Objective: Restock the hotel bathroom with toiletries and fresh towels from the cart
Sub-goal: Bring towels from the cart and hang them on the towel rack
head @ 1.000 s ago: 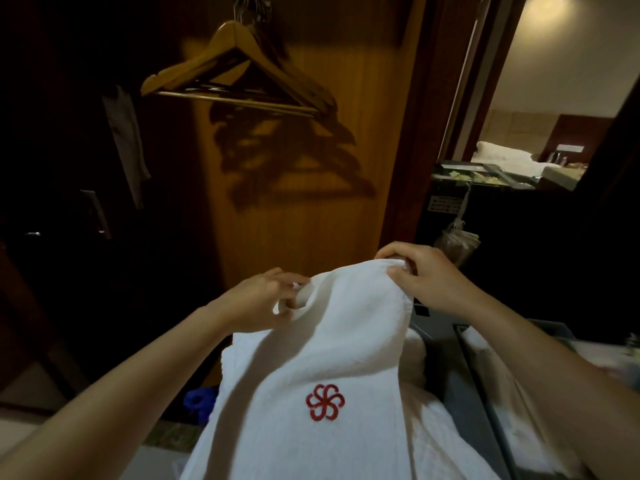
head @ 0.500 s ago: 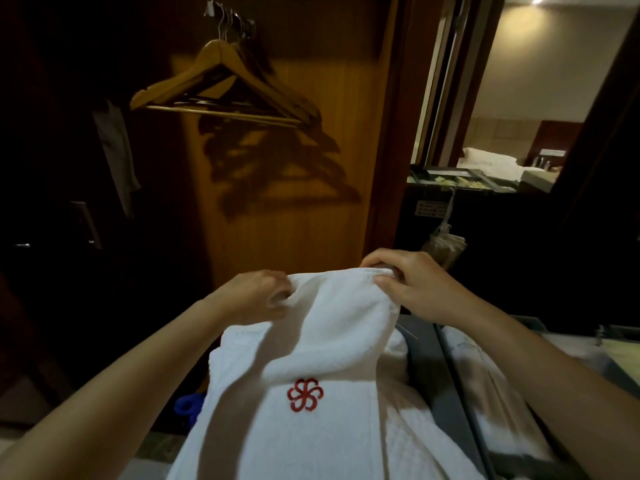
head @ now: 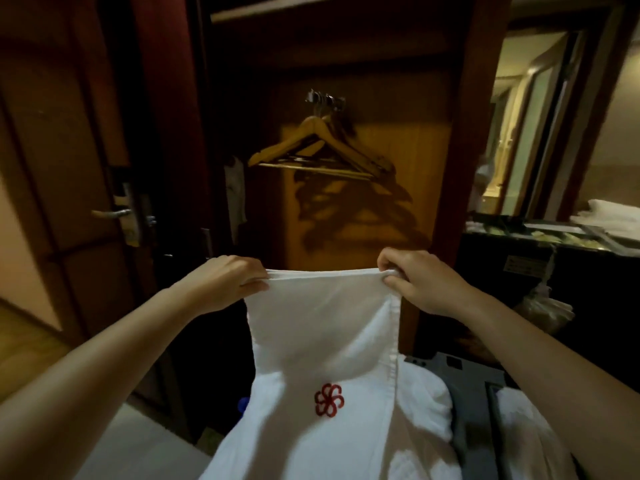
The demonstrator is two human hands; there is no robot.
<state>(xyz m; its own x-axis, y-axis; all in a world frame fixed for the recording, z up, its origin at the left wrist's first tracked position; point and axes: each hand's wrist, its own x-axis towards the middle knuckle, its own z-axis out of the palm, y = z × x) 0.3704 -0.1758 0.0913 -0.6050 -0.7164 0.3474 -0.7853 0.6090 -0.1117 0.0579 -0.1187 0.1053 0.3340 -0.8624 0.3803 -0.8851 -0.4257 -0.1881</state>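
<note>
Hands are raised in front of the chest, both arms stretched forward at about the same height. On the left, the left hand [head: 232, 282] is clenched on one top corner of a white towel [head: 322, 327], knuckles up, fingers curled over the hem. The towel is held taut between the two corners and hangs down from them, a red flower emblem [head: 328, 400] showing lower on the cloth; its lower part is draped over more white linen on the grey cart [head: 474, 441]. On the right, the right hand [head: 415, 282] is pinched shut on the other corner. The task is judged to be at an early stage: the towel is lifted above the cart, not yet carried to the bathroom, whose fittings are not seen; toiletries are not identifiable.
</note>
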